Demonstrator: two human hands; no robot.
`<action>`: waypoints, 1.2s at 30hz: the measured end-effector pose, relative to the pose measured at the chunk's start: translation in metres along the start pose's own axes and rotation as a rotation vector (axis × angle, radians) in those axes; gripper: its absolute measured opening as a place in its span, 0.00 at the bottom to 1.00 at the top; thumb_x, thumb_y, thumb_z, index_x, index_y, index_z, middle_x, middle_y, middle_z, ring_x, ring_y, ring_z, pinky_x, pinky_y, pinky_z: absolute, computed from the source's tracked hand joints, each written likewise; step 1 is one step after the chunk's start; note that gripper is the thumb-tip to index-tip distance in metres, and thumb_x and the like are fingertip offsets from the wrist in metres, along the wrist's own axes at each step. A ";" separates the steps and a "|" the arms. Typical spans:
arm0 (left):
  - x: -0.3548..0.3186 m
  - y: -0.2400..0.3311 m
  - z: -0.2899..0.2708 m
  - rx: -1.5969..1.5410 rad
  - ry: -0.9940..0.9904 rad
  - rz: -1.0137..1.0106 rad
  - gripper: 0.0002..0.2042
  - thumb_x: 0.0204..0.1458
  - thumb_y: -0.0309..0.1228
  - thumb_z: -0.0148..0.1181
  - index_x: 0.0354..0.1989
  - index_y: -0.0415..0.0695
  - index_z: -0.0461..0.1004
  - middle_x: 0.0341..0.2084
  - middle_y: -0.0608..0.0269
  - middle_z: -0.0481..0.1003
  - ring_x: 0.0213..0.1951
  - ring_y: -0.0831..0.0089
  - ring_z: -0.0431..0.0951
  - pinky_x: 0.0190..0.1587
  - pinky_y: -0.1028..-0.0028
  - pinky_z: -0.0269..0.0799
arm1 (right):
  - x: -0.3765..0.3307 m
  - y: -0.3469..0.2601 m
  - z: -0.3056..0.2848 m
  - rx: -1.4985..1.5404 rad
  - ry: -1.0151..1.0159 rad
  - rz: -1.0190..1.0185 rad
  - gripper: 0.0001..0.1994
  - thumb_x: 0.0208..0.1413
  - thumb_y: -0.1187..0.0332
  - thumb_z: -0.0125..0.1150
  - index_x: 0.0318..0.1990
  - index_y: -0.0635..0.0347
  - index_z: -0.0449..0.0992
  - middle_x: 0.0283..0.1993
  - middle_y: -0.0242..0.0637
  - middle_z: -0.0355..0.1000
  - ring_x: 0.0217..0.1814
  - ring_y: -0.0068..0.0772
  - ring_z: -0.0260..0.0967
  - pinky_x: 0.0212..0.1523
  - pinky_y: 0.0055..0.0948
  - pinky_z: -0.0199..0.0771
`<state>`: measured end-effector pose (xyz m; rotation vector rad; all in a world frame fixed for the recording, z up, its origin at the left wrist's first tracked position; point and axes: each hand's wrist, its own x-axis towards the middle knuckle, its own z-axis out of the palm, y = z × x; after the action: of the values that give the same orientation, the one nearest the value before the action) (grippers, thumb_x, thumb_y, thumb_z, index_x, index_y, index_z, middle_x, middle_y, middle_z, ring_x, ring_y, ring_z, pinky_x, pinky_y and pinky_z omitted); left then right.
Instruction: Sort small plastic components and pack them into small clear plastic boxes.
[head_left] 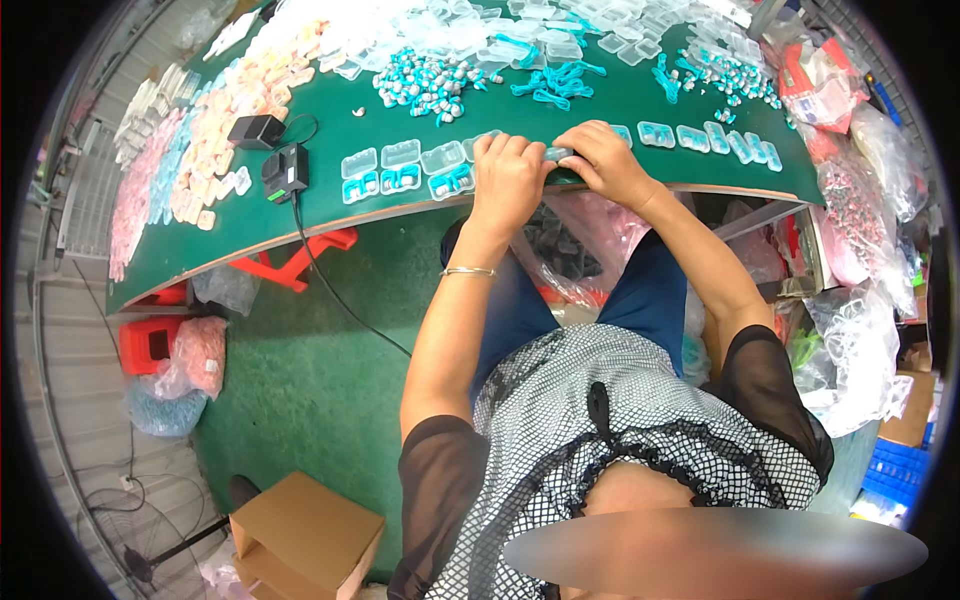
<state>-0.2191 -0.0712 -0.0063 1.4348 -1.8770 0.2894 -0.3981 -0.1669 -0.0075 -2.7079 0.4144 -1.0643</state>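
At the table's near edge my left hand (508, 185) and my right hand (608, 168) meet, fingers bent and closed. Between their fingertips is a small transparent plastic case (557, 154), mostly hidden by the fingers. Left of my left hand stand several open cases in a row, among them one open case (401, 178) with turquoise and white pieces inside. To the right of my right hand the row goes on with transparent cases (692, 138). Beyond the hands lie a heap of turquoise-and-white small parts (430, 84) and a bundle of turquoise cords (555, 84).
The green table (340, 110) curves across the view. Transparent cases (380, 30) pile at its back; peach pieces (235, 120) lie left. A black device (286, 174) trails a cable over the edge. A cardboard box (305, 530) stands on the floor; bagged goods (860, 340) crowd the right.
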 end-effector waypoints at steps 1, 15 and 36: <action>0.002 0.001 0.000 -0.010 0.038 0.018 0.10 0.41 0.33 0.68 0.31 0.46 0.77 0.28 0.64 0.75 0.36 0.64 0.74 0.46 0.60 0.61 | 0.000 0.000 -0.001 0.005 0.000 -0.003 0.12 0.48 0.69 0.64 0.41 0.59 0.75 0.39 0.39 0.74 0.45 0.45 0.70 0.51 0.40 0.66; -0.033 -0.015 -0.059 0.206 -0.041 -0.269 0.23 0.39 0.39 0.71 0.46 0.49 0.76 0.44 0.63 0.73 0.51 0.62 0.69 0.52 0.53 0.57 | 0.031 0.001 -0.021 -0.315 -0.070 -0.074 0.16 0.49 0.67 0.61 0.48 0.52 0.75 0.45 0.33 0.74 0.52 0.39 0.67 0.54 0.43 0.58; -0.018 -0.031 -0.038 0.210 -0.020 -0.031 0.13 0.45 0.39 0.67 0.38 0.48 0.77 0.33 0.69 0.77 0.41 0.68 0.73 0.46 0.57 0.59 | 0.042 -0.015 0.034 0.123 -0.145 -0.121 0.17 0.49 0.73 0.63 0.48 0.62 0.72 0.47 0.44 0.73 0.51 0.48 0.69 0.50 0.40 0.71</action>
<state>-0.1733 -0.0465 0.0006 1.6100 -1.8830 0.4700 -0.3427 -0.1640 -0.0015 -2.7054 0.1576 -0.8827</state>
